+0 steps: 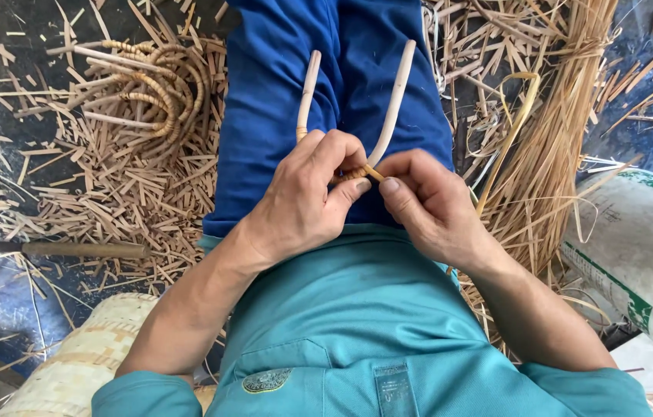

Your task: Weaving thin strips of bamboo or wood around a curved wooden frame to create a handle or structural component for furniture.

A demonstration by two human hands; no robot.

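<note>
A bent pale rattan cane [394,100] forms a U over my lap, its two ends pointing away from me across blue trousers. My left hand [303,197] grips the bend of the cane, fingers curled over it. My right hand [428,202] pinches a thin tan strip [371,172] that is wound around the bend, thumb and forefinger closed on it. The bend itself is mostly hidden under my fingers.
A pile of finished wrapped cane hoops [149,85] lies at the upper left among scattered strip offcuts. A bundle of long tan strips [550,131] runs down the right. A white sack [643,255] sits at the right, a woven basket [87,355] at the lower left.
</note>
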